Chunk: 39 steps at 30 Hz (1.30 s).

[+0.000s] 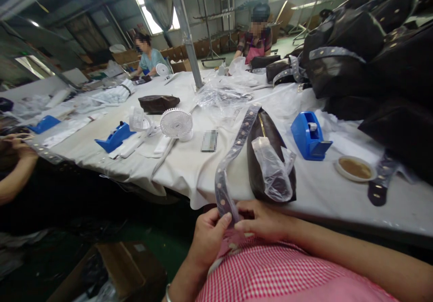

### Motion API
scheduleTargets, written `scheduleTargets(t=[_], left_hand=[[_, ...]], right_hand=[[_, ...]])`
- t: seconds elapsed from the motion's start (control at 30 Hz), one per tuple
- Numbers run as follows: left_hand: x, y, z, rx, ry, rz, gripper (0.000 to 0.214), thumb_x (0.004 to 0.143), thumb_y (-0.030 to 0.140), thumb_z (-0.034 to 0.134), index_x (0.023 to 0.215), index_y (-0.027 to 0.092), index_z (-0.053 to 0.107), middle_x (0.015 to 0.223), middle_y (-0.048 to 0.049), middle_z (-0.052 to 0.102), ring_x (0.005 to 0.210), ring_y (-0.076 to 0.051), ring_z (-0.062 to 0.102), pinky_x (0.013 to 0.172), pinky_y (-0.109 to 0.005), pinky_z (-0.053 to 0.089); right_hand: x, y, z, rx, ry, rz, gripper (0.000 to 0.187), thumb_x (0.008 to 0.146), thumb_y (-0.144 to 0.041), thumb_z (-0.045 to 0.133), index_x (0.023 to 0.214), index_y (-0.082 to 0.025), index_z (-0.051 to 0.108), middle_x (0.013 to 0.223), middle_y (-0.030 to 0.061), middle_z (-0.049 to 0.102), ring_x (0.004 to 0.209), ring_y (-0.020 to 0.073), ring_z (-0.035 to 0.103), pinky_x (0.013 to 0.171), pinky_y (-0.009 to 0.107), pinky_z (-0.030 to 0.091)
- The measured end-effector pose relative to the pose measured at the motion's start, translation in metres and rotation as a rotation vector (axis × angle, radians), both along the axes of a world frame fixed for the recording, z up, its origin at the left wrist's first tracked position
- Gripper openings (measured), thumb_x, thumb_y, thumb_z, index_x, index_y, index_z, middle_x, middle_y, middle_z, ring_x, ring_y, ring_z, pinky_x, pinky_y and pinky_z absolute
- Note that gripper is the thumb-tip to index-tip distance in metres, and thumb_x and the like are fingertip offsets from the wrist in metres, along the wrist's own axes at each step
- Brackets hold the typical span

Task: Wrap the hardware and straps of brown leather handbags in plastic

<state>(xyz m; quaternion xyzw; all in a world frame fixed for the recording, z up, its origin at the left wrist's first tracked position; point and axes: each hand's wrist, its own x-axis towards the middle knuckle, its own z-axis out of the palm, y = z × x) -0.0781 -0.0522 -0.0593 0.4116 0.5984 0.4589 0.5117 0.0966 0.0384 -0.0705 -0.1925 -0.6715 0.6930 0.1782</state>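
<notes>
Both my hands meet at the table's near edge, pinching the lower end of a long studded bag strap (233, 151) wrapped in clear film. My left hand (211, 236) grips it with thumb on top; my right hand (262, 220) holds it from the right side, fingers curled. The strap runs up to a dark brown leather bag (265, 135) lying on the white table (189, 162) just beyond my hands. A crumpled clear plastic bag (274, 171) rests on the bag's near end.
A blue tape dispenser (309, 136) and a small dish (355, 169) sit right of the bag. A pile of dark bags (372, 53) fills the right. White desk fans (176, 123), another blue dispenser (115, 137) lie left. Two people work at the far end; another person's arm (13, 175) is left.
</notes>
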Motion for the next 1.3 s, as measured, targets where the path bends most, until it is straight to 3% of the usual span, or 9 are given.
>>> scheduleTargets(t=[0.1, 0.23, 0.4, 0.5, 0.67, 0.8, 1.03, 1.17, 1.3], left_hand=[[0.003, -0.007, -0.008, 0.17, 0.34, -0.062, 0.021, 0.09, 0.033, 0.065, 0.093, 0.017, 0.078, 0.091, -0.0087, 0.074, 0.084, -0.021, 0.067, 0.077, -0.03, 0.052], [0.004, -0.01, -0.019, 0.32, 0.458, -0.084, 0.018, 0.091, 0.028, 0.061, 0.092, 0.019, 0.078, 0.09, -0.0087, 0.073, 0.083, -0.021, 0.066, 0.078, -0.031, 0.051], [-0.006, -0.003, -0.012, -0.005, -0.126, -0.091, 0.025, 0.08, 0.039, 0.077, 0.087, 0.015, 0.075, 0.072, -0.0032, 0.065, 0.065, -0.012, 0.056, 0.064, -0.023, 0.047], [-0.01, 0.003, -0.01, -0.232, -0.524, -0.028, 0.045, 0.076, 0.058, 0.076, 0.076, 0.014, 0.065, 0.052, 0.0097, 0.034, 0.043, -0.003, 0.021, 0.042, -0.016, 0.024], [-0.003, 0.014, -0.019, -0.262, -0.562, 0.023, 0.042, 0.076, 0.052, 0.077, 0.075, 0.014, 0.059, 0.055, 0.0097, 0.034, 0.044, -0.001, 0.014, 0.04, -0.016, 0.016], [0.004, 0.019, -0.016, -0.169, -0.489, 0.109, 0.038, 0.079, 0.047, 0.078, 0.072, 0.014, 0.06, 0.051, 0.0098, 0.035, 0.043, -0.002, 0.02, 0.041, -0.017, 0.018], [-0.014, 0.03, 0.046, 0.088, -0.017, 0.06, 0.034, 0.085, 0.047, 0.07, 0.08, 0.014, 0.072, 0.061, 0.0004, 0.054, 0.06, -0.011, 0.046, 0.053, -0.021, 0.035], [-0.023, 0.059, 0.091, 0.172, -0.016, -0.035, 0.032, 0.086, 0.046, 0.07, 0.086, 0.014, 0.073, 0.058, 0.0029, 0.046, 0.054, -0.009, 0.034, 0.049, -0.022, 0.026], [-0.004, 0.099, 0.13, 0.321, -0.031, -0.129, 0.035, 0.087, 0.048, 0.067, 0.076, 0.015, 0.068, 0.053, 0.006, 0.034, 0.051, -0.008, 0.025, 0.047, -0.023, 0.018]], right_hand=[[-0.002, -0.002, 0.0, -0.31, -0.143, -0.139, 0.032, 0.078, -0.044, 0.072, 0.084, -0.013, 0.072, 0.066, -0.0011, 0.061, 0.057, 0.0116, 0.049, 0.055, 0.023, 0.037], [-0.01, -0.009, 0.0, -0.386, -0.191, -0.316, 0.03, 0.072, -0.041, 0.075, 0.067, -0.014, 0.064, 0.057, -0.0036, 0.052, 0.054, 0.0101, 0.043, 0.054, 0.024, 0.034], [-0.009, -0.009, -0.002, -0.065, -0.119, -0.266, 0.019, 0.08, -0.029, 0.069, 0.067, -0.015, 0.065, 0.067, -0.0013, 0.056, 0.066, 0.0135, 0.052, 0.061, 0.024, 0.039], [-0.006, -0.005, 0.001, 0.207, -0.049, -0.198, 0.016, 0.086, -0.021, 0.064, 0.071, -0.016, 0.067, 0.074, 0.0, 0.06, 0.072, 0.0145, 0.056, 0.066, 0.025, 0.043], [0.0, -0.001, 0.003, 0.548, 0.024, -0.092, 0.018, 0.095, -0.017, 0.053, 0.092, -0.016, 0.071, 0.09, 0.0067, 0.066, 0.082, 0.0171, 0.063, 0.075, 0.028, 0.05], [0.005, 0.001, 0.007, 0.615, -0.001, -0.108, 0.02, 0.096, -0.016, 0.051, 0.103, -0.017, 0.071, 0.097, 0.009, 0.066, 0.089, 0.0187, 0.063, 0.081, 0.03, 0.051], [0.002, 0.003, 0.065, 0.291, -0.055, -0.219, 0.021, 0.09, -0.032, 0.063, 0.104, -0.017, 0.068, 0.093, 0.0047, 0.063, 0.082, 0.0188, 0.059, 0.073, 0.029, 0.05], [0.003, 0.007, 0.123, 0.281, 0.036, -0.362, 0.025, 0.092, -0.036, 0.058, 0.105, -0.019, 0.07, 0.095, 0.0046, 0.065, 0.084, 0.0184, 0.058, 0.075, 0.029, 0.048], [0.011, 0.034, 0.173, 0.112, 0.116, -0.472, 0.037, 0.089, -0.052, 0.061, 0.086, -0.016, 0.069, 0.063, -0.0015, 0.053, 0.054, 0.0099, 0.042, 0.049, 0.023, 0.034]])
